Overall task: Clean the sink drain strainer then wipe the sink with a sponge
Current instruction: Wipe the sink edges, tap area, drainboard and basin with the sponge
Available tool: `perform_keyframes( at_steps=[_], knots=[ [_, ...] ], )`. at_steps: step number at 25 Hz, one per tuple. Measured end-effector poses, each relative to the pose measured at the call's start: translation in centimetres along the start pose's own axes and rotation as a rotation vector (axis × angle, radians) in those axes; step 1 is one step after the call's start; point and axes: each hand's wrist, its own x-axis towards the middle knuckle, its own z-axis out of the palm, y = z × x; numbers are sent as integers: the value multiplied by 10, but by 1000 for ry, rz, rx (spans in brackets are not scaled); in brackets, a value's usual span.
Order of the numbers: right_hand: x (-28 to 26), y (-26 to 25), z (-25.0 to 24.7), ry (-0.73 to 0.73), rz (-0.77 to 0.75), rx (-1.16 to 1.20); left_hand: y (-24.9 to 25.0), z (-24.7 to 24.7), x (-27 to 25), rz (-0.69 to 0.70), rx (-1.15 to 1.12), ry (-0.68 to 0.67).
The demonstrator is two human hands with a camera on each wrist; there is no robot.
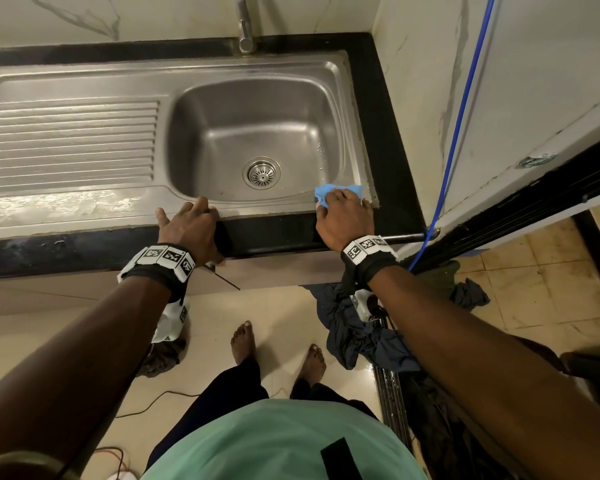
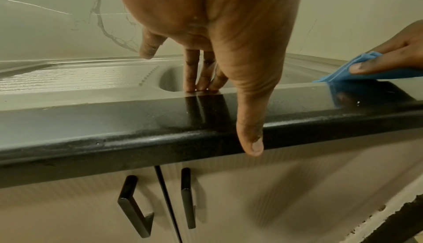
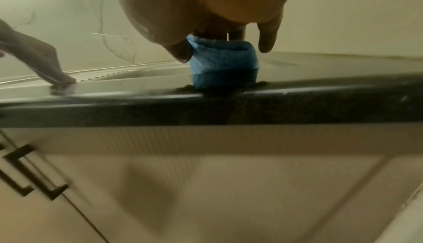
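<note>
The steel sink (image 1: 267,210) has a ribbed drainboard (image 1: 70,133) on the left and a basin on the right. The round drain strainer (image 1: 261,173) sits in the basin floor. My right hand (image 1: 343,213) holds a blue sponge (image 1: 323,192) and presses it on the sink's front right corner. From the right wrist, the thumb and fingers clasp the blue sponge (image 3: 222,62) on the rim. My left hand (image 1: 189,220) rests with straight fingers (image 2: 191,77) on the front rim, its thumb hanging over the counter edge.
A faucet (image 1: 245,29) stands behind the basin. A black counter (image 1: 392,161) frames the sink, and a blue hose (image 1: 465,98) runs down the right wall. Cabinet doors with black handles (image 2: 130,205) are below. Dark clothes (image 1: 354,334) and cables lie on the floor by my bare feet.
</note>
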Motion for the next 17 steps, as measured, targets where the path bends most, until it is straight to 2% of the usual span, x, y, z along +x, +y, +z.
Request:
perform_keyframes(
  at_steps=[7, 10, 13, 17],
  knots=[
    [-34, -83, 44, -137, -226, 73, -1, 1, 2, 1, 3, 9],
    [-43, -110, 53, -147, -231, 79, -1, 1, 2, -4, 5, 16],
    [-52, -111, 56, -171, -284, 53, -1, 2, 2, -3, 6, 16],
    [-67, -82, 58, -161, -416, -40, 1, 0, 2, -4, 7, 6]
  ],
)
